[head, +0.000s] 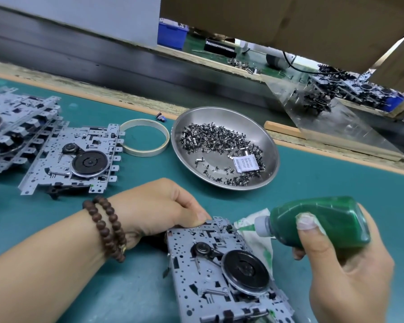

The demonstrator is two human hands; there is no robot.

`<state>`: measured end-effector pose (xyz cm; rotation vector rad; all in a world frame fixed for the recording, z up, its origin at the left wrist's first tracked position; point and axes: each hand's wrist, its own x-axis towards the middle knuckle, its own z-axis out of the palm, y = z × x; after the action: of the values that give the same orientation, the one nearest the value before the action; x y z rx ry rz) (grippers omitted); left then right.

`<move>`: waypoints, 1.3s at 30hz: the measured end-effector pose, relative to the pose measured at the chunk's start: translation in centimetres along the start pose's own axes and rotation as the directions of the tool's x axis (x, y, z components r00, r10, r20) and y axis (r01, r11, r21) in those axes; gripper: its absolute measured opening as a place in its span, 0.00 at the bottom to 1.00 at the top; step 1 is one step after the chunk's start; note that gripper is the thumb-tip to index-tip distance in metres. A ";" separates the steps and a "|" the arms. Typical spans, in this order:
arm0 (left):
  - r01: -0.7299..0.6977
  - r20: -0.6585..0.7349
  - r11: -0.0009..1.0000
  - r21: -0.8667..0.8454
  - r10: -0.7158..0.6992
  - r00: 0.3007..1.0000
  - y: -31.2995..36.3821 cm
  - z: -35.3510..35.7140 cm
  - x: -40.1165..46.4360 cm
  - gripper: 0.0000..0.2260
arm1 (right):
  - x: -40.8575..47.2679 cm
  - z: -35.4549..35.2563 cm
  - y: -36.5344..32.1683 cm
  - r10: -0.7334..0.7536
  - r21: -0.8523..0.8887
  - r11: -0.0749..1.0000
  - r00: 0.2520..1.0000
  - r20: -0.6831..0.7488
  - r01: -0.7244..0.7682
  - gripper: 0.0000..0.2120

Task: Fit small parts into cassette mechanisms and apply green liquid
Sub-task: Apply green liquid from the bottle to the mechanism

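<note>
Cassette mechanism (pixel 222 271): rigid, light stamped plate, pinched at top edge by left hand (pixel 163 206); soft green bottle (pixel 322 222) squeezed in right hand (pixel 345 271), nozzle at plate's corner.

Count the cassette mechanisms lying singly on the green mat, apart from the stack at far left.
2. One cassette mechanism is in front, steadied by the left hand; another lies beside the tape ring. The stack may hide more.

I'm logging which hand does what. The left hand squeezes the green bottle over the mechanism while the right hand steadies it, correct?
Not quite: the head view shows the hands swapped. The right hand grips the green bottle, nozzle at the cassette mechanism, while the left hand steadies it.
</note>
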<state>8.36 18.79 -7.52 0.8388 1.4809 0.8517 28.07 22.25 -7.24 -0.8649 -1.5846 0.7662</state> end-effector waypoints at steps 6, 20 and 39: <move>-0.001 0.003 1.000 0.001 0.001 1.000 0.0 0.0 0.1 0.05 | 0.1 -0.1 0.1 0.001 -0.013 1.000 1.000 -0.003 -0.001 0.06; -0.002 0.000 1.000 0.002 0.002 1.000 0.0 0.0 0.1 0.04 | 0.0 -0.3 0.3 0.001 -0.003 1.000 1.000 0.000 -0.001 0.06; -0.012 0.012 1.000 -0.014 0.012 1.000 0.0 0.0 -0.1 0.04 | 0.2 -0.3 0.4 0.061 0.107 0.993 0.998 -0.020 -0.058 0.08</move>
<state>8.41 18.71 -7.46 0.8419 1.4595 0.8633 28.36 22.62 -7.42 -0.8439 -1.4892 0.8715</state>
